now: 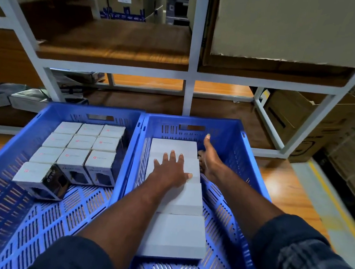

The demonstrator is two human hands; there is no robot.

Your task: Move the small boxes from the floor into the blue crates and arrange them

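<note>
The nearest box (41, 180) in the left crate (66, 113) reads "65W".

Under dim light, white cardboard box tops (176, 233) are washed out, brown wooden shelf boards (116, 41) blurred, and white metal rack posts (17, 21) bowed by the wide lens.
</note>
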